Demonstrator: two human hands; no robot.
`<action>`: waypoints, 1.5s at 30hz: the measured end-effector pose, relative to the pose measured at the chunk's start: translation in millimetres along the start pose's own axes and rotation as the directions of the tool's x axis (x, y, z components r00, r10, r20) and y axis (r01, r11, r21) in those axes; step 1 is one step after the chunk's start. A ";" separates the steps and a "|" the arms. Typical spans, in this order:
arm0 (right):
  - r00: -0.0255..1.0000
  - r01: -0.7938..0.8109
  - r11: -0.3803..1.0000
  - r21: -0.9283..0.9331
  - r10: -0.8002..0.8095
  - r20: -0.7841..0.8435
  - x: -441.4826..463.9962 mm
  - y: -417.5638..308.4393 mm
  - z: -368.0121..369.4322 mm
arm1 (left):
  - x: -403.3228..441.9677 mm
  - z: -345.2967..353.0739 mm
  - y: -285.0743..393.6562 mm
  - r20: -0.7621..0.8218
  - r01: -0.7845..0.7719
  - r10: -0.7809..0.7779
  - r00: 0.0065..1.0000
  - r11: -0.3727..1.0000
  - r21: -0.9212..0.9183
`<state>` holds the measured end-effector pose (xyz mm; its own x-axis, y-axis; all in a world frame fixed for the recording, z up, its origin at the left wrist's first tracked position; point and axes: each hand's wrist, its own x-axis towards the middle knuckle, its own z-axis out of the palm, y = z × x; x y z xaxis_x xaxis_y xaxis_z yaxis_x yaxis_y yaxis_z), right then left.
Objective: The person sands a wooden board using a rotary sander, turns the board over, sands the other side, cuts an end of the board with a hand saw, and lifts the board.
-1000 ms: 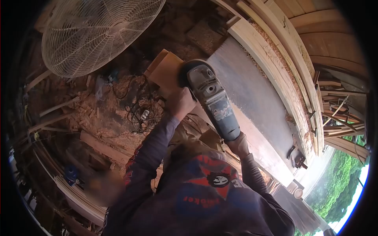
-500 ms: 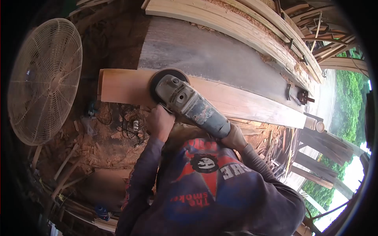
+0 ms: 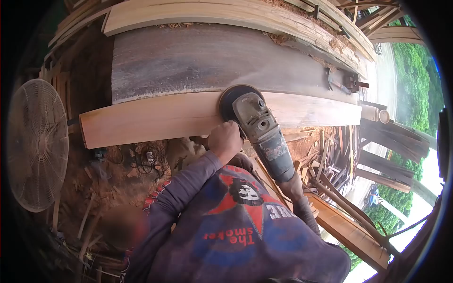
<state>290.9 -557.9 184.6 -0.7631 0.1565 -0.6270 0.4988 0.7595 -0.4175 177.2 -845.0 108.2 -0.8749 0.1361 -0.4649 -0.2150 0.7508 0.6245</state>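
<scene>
An angle grinder [image 3: 271,148] with a round dark disc [image 3: 228,104] rests against the face of a long pale plank [image 3: 155,117]. My left hand [image 3: 225,141] is closed at the front side of the tool, beside the disc, apparently around its side handle, which is mostly hidden. At the rear end of the grinder's body, my right hand [image 3: 290,185] wraps round the casing, partly covered by the tool. The disc sits around the middle of the plank's length.
Behind the plank lies a dark worktop [image 3: 188,59], with stacked boards [image 3: 198,13] along its far side. A hammer [image 3: 336,81] lies at its right end. On the left stands a large fan [image 3: 40,144]. Cables [image 3: 137,158] and wood scraps cover the floor.
The grinder has moved right along the plank, from near its left end to about its middle, with both hands still on it. The view has shifted too.
</scene>
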 end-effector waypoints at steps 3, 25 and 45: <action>0.997 -0.068 0.998 0.011 0.069 -0.028 -4.1 27.6 -19.5 | 20.5 12.5 41.8 0.078 -0.064 0.063 0.995 0.998 0.015; 0.992 -0.069 0.974 0.216 0.089 -0.086 8.2 52.6 31.7 | 68.2 31.0 60.9 0.027 -0.304 0.303 0.953 0.948 0.098; 0.816 0.537 0.812 -0.230 -0.430 0.387 64.2 -240.2 173.0 | -94.7 -130.3 -257.2 -0.452 0.373 -0.482 0.751 0.874 -0.312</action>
<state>193.1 -839.5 130.8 -0.6782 -0.4435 -0.5860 -0.0994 0.8454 -0.5247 258.8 -1135.3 73.4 -0.7496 -0.5513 -0.3664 -0.6494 0.5050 0.5686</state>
